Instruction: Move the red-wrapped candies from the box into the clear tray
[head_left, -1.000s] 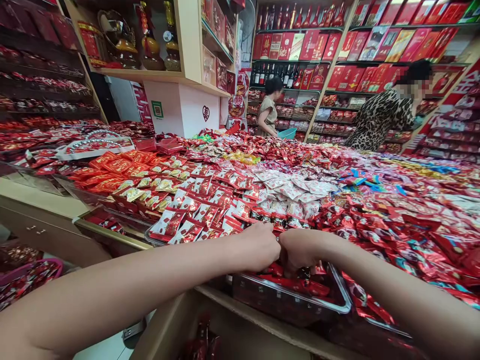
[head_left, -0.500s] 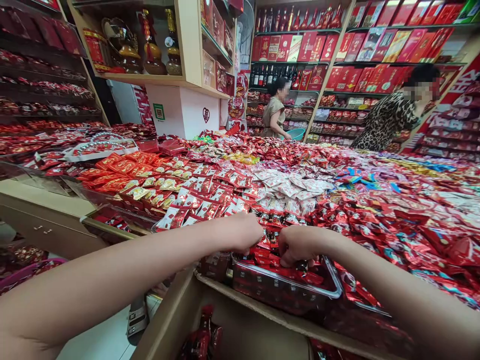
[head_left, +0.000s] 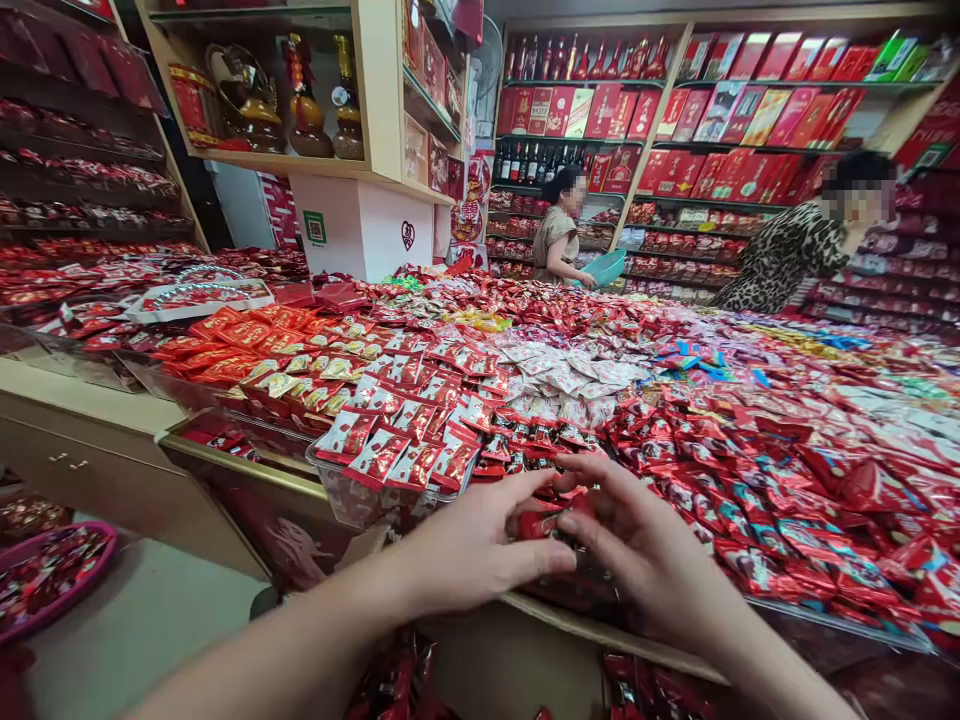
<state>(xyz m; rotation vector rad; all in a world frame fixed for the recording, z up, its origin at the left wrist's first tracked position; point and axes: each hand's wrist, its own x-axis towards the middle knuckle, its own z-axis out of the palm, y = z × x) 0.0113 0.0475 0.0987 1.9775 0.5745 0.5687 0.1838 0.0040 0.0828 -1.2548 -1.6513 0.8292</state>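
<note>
My left hand and my right hand face each other over the near edge of the candy display, fingers curved and apart. A red-wrapped candy shows in the gap between them; whether either hand touches it I cannot tell. The clear tray of red and black candies below is mostly hidden by my hands. Left of them, a clear tray holds red and white candy packets. Beneath my forearms stands an open cardboard box with red-wrapped candies inside.
Loose wrapped candies spread across the display. A pink basket of candies sits on the floor at left. Across the display, one person holds a teal basin; another person leans at right. Stocked shelves line the back.
Both hands have drawn back from among the candies in the tray towards the box, and their fingers have opened. The person at the back has lifted the teal basin, and my view has shifted slightly.
</note>
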